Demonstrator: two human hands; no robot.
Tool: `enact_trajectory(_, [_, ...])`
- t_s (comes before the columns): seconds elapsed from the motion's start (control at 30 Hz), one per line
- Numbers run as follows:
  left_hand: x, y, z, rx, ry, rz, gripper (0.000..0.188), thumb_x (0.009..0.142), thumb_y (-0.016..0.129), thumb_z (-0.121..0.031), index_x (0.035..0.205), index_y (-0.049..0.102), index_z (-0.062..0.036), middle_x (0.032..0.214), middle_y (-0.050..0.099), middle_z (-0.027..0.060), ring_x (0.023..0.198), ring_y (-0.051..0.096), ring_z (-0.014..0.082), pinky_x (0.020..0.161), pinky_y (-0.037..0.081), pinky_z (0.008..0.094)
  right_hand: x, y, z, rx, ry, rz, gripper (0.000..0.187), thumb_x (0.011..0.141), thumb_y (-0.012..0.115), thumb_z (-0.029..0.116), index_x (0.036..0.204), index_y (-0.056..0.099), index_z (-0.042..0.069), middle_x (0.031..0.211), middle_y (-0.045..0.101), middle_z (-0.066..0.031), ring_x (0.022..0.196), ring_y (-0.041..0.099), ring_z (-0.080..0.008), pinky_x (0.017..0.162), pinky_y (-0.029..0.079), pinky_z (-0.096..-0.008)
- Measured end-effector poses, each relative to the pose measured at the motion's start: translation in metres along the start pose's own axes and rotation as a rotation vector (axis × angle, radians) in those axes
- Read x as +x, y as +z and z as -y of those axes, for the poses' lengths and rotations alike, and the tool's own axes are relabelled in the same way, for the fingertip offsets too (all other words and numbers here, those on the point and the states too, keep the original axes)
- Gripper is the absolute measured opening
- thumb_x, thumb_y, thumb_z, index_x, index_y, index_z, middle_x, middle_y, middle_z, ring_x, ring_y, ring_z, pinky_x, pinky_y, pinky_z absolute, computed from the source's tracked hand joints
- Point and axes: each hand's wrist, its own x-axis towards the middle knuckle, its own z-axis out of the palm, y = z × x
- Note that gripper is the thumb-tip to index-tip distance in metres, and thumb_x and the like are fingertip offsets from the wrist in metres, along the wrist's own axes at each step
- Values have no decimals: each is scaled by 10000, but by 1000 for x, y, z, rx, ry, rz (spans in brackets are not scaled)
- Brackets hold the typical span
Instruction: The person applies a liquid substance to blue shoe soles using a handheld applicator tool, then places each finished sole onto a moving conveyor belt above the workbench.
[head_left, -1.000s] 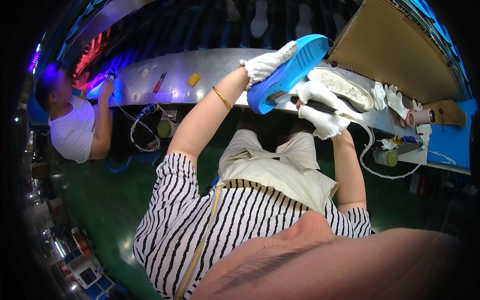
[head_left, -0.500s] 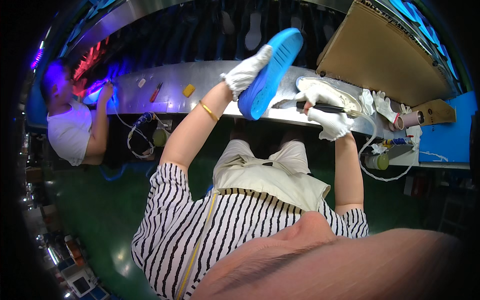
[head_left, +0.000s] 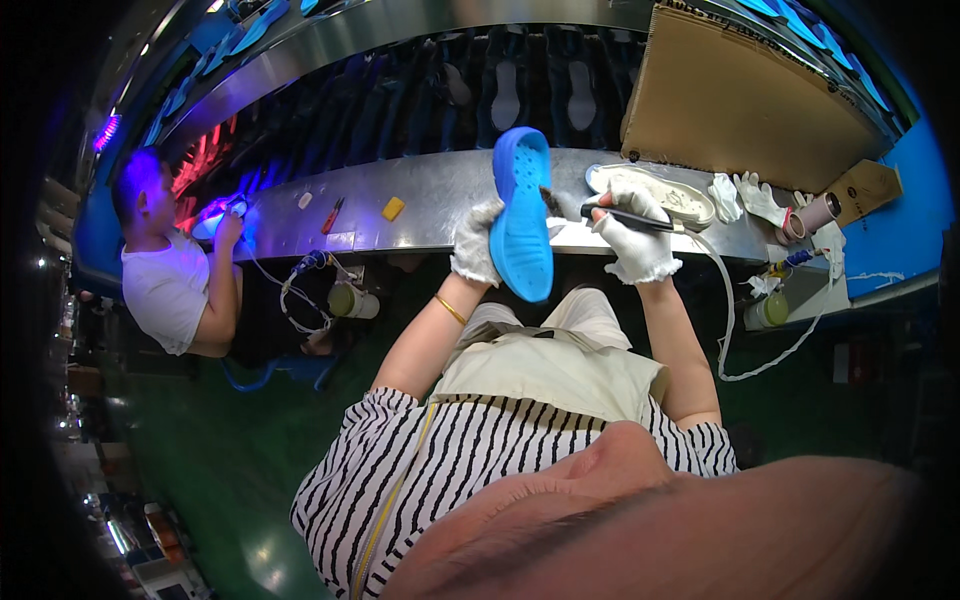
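My left hand (head_left: 479,243), in a white knit glove, grips a blue shoe sole (head_left: 522,215) by its left side. The sole stands nearly upright in front of the table edge, its holed end up and its ridged end toward me. My right hand (head_left: 634,235), also gloved, is closed around a black-handled brush (head_left: 640,218) with a white hose (head_left: 722,280) trailing from it. Its dark bristles lie close to the sole's right edge; whether they touch it I cannot tell. Just beyond my right hand, a white shoe sole (head_left: 690,199) lies on the table.
The metal table (head_left: 425,205) carries a yellow block (head_left: 393,208) and red-handled pliers (head_left: 333,216). Farther back runs a dark conveyor (head_left: 420,110) with soles. A cardboard sheet (head_left: 750,95), spare gloves (head_left: 760,200) and rolls (head_left: 820,211) are at right. A co-worker (head_left: 175,250) sits at left.
My left hand has drawn the blue sole toward me and turned it, so its ridged end, earlier far, now points toward me. My right hand has shifted slightly left with the brush.
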Motion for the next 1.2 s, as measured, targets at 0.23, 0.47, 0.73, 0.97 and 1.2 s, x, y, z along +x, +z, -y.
enact_trajectory(0.23, [-1,21,43,284,81,69,671,963,443,-581,1425,397,-96,1333,534,132,1190,552,283,1038,463,457,-4,24,2,51,-170,19,205,782,701,-29,971,629,3,893,669,-82,783,662,-135,748,539,-280])
enact_trajectory(0.47, [6,13,35,267,75,-35,747,940,396,-656,1432,373,-93,1339,528,155,1155,573,297,1019,472,454,-21,19,9,22,-35,-4,239,807,682,-7,1028,593,-5,902,645,-75,796,643,-108,749,534,-267])
enact_trajectory(0.73, [19,1,19,215,155,-47,827,895,381,-731,1397,426,-75,1275,569,181,1097,596,317,980,490,467,-28,32,-1,2,85,230,222,774,736,81,977,649,58,895,663,-50,812,641,-127,766,529,-290])
enact_trajectory(0.97, [54,-3,2,78,100,20,797,890,430,-714,1392,437,-96,1253,580,187,1128,575,374,1002,464,533,-11,24,-12,-310,-215,267,212,772,702,-47,963,642,22,892,663,-63,775,640,-104,719,533,-263])
enact_trajectory(1.2, [92,4,-12,99,98,-75,811,883,435,-722,1390,448,-89,1246,596,189,1082,609,371,949,507,531,18,5,-12,-194,13,-53,126,813,702,7,921,636,17,890,672,-82,820,632,-130,745,523,-278])
